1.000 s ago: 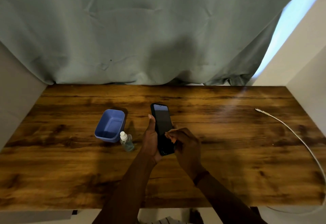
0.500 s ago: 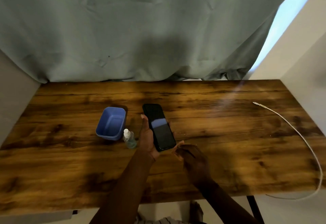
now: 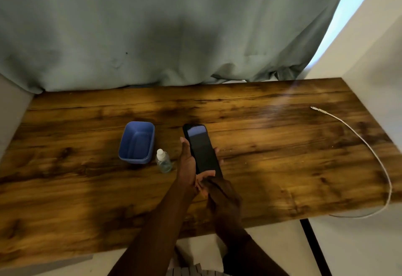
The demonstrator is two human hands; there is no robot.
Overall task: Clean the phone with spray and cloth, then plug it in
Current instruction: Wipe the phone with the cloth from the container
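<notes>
A black phone (image 3: 202,149) with a dark screen is held up over the middle of the wooden table (image 3: 272,167), screen towards me. My left hand (image 3: 187,162) grips it along its left edge, thumb up the side. My right hand (image 3: 224,195) sits just below and curls its fingers round the phone's lower end. A small clear spray bottle (image 3: 163,160) with a white cap stands just left of my left hand. The white charging cable (image 3: 369,145) lies at the table's right, its plug tip (image 3: 313,107) pointing left. No cloth is in view.
A blue plastic tub (image 3: 137,143) stands left of the bottle. A grey-green curtain (image 3: 174,36) hangs along the table's back edge, and a white wall (image 3: 374,62) closes off the right side. The cable loops over the table's front right edge.
My right hand dropped away from the screen to below the phone, then came back up to its lower end. The phone stayed in my left hand, tilting slightly.
</notes>
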